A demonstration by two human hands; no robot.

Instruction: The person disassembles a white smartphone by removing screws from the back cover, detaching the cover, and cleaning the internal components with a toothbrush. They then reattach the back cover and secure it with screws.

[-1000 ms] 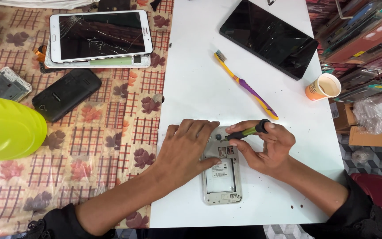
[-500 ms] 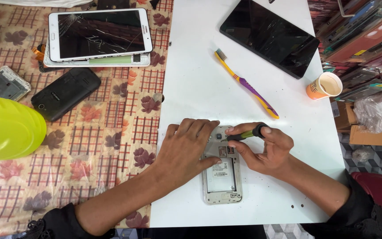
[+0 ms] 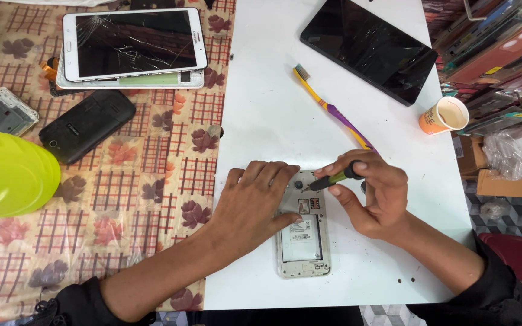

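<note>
Covering the left half of the table: a checked cloth (image 3: 92,199) with a leaf print. Lying over the right half: a white board (image 3: 273,108), running from the far edge to the near edge. Bulging in from the left edge: a lime-green rounded plastic thing (image 3: 4,172). Resting at the far right corner of the board: a black tablet (image 3: 367,45) with a scratched screen. Sitting near the far left corner on the cloth: a white tablet (image 3: 134,42) with cracked glass, stacked on another flat device. Lying just nearer than that: a black phone (image 3: 86,125), set at a slant, and beside it toward the left edge a grey phone frame (image 3: 1,111).

Lying near the near edge of the board, back cover off and insides showing: an opened white phone (image 3: 302,232), long side pointing toward the person. Pressing down on its far left part: the left hand (image 3: 252,202), fingers spread flat and lightly curled over the body, pinning it to the board. Hovering at its far right corner: the right hand (image 3: 373,196), thumb and fingers closed in a pinch around a small screwdriver (image 3: 332,178) with a green and black handle, tip touching the phone's upper part near the camera opening.

Lying aslant mid-board, beyond the hands: a yellow and purple toothbrush (image 3: 327,108). Standing near the right edge: an orange paper cup (image 3: 444,116).
</note>
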